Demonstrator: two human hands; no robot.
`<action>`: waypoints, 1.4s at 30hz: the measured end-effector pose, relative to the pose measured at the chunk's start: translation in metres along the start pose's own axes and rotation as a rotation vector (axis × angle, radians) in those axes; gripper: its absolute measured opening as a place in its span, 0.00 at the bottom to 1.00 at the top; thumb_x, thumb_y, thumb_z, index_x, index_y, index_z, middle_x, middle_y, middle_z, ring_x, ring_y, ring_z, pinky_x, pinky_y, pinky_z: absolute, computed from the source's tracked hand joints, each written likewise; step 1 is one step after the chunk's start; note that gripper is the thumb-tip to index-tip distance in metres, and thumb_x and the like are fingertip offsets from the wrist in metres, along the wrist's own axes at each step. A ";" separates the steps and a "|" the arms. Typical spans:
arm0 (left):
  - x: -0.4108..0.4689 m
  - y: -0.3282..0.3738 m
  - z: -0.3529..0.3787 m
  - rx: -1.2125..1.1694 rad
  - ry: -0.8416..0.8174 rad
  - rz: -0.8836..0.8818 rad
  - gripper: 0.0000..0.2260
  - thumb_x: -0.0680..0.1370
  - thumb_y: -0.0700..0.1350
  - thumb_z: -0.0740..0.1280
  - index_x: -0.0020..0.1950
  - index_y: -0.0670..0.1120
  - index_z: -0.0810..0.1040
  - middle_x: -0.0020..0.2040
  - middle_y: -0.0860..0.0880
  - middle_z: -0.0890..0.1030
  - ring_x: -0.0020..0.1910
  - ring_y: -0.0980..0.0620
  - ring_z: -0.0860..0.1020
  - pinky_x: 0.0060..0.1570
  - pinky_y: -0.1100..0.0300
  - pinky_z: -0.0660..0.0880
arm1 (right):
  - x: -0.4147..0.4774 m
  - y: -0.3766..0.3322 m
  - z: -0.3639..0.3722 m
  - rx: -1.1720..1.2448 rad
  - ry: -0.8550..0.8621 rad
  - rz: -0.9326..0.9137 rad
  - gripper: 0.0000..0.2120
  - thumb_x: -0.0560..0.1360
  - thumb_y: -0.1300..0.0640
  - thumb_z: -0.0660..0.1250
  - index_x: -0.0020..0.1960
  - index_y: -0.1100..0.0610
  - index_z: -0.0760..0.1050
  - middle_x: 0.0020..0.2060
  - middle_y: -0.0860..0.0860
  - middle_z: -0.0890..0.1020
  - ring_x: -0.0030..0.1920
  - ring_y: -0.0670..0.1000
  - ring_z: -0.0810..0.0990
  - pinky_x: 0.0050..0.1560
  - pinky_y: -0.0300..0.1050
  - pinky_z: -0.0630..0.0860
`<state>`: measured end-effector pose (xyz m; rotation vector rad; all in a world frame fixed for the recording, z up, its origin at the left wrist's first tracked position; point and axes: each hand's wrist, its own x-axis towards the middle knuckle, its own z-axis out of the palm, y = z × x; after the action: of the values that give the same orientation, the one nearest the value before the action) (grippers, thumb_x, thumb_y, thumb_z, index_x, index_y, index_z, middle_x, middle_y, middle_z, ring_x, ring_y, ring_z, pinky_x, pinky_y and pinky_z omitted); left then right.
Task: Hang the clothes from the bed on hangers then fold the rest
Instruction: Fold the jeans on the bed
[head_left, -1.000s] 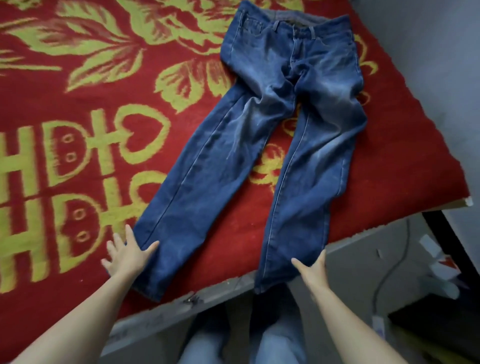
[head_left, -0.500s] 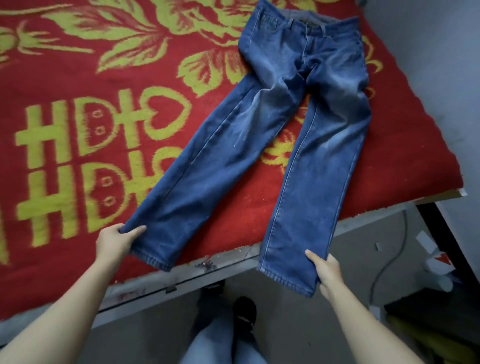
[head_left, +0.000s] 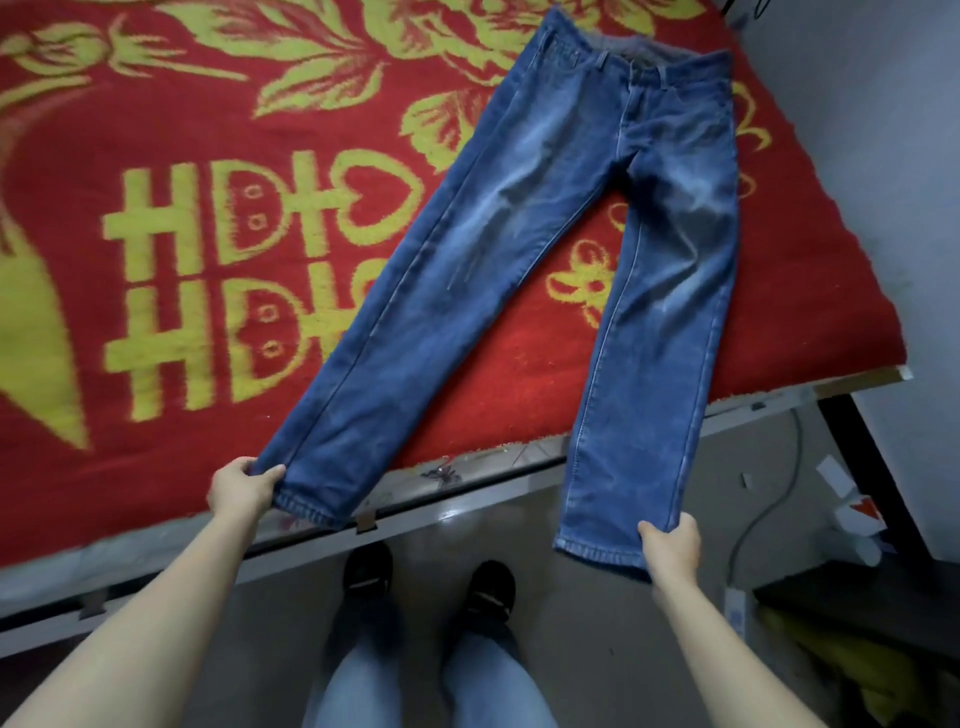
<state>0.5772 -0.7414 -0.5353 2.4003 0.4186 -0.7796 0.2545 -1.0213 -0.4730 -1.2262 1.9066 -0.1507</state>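
Observation:
A pair of blue jeans lies front up on the bed, waistband at the far end, legs spread apart toward me. Both hems hang past the bed's near edge. My left hand grips the outer corner of the left leg's hem. My right hand grips the outer corner of the right leg's hem, held off the bed over the floor. Both legs are pulled straight and flat.
The bed carries a red blanket with yellow-green flowers and characters. Its metal frame edge runs in front of me. My two feet stand on the grey floor. A white cable and power strip lie at the right, near a grey wall.
Both hands went from lying on the leg ends to gripping the hems, then pulled the jeans toward me. The legs now lie straighter and their ends overhang the bed edge further.

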 end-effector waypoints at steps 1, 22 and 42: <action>-0.002 0.000 -0.002 0.149 0.044 0.040 0.16 0.73 0.38 0.69 0.61 0.36 0.75 0.56 0.33 0.77 0.56 0.35 0.75 0.57 0.45 0.72 | -0.012 -0.010 0.006 -0.063 0.064 -0.058 0.09 0.74 0.69 0.61 0.54 0.63 0.69 0.48 0.62 0.78 0.48 0.62 0.77 0.46 0.50 0.72; -0.054 0.046 -0.015 -0.500 -0.409 0.385 0.07 0.79 0.37 0.61 0.42 0.41 0.76 0.38 0.44 0.78 0.39 0.51 0.73 0.41 0.54 0.69 | -0.166 -0.174 0.211 -0.265 -0.657 -0.468 0.19 0.78 0.42 0.57 0.58 0.56 0.72 0.37 0.50 0.82 0.37 0.47 0.79 0.39 0.41 0.72; -0.012 0.008 0.008 -0.082 -0.012 -0.320 0.22 0.74 0.40 0.67 0.65 0.37 0.64 0.64 0.34 0.70 0.63 0.36 0.69 0.59 0.45 0.67 | -0.098 -0.115 0.215 -0.933 -0.570 -0.704 0.27 0.78 0.48 0.58 0.75 0.48 0.57 0.75 0.55 0.56 0.74 0.55 0.55 0.70 0.51 0.58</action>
<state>0.5676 -0.7539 -0.5297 2.2788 0.8282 -0.8949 0.5013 -0.9339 -0.4951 -2.2187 0.9532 0.7270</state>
